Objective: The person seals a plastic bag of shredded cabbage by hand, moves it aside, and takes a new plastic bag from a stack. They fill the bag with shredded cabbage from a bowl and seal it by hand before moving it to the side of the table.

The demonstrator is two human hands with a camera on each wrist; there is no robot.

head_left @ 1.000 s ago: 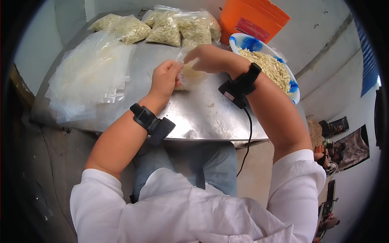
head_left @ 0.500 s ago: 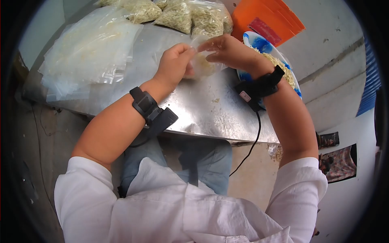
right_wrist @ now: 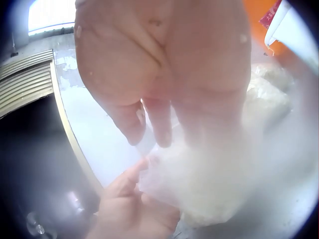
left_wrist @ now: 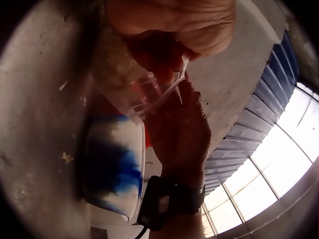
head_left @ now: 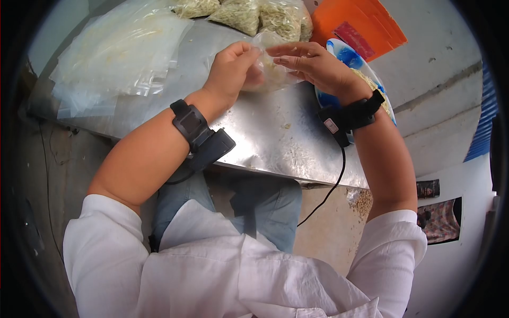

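Note:
My left hand (head_left: 225, 77) pinches the top edge of a clear plastic bag (head_left: 273, 80) between thumb and fingers. Pale shreds show in the lower part of this bag, just above the metal table (head_left: 254, 127). At the bag's mouth is my right hand (head_left: 315, 66), its fingers fairly straight and pointing toward the left hand. Small pale bits stick to its skin in the right wrist view. From the left wrist, the bag's folded plastic edge (left_wrist: 172, 92) runs between both hands, and the right fingertips are partly hidden behind the left hand.
A blue-and-white basin (head_left: 344, 53) of pale shreds stands right of the right hand, with an orange container (head_left: 366, 24) behind it. Filled bags (head_left: 236, 18) line the table's far side. Flat clear bags (head_left: 116, 58) lie piled at left. A cable (head_left: 334, 185) hangs from the right wrist.
The head view has shifted, so the table contents sit higher and farther right. My right hand's fingers have straightened from a downward bend over the bag. The left hand keeps its pinch.

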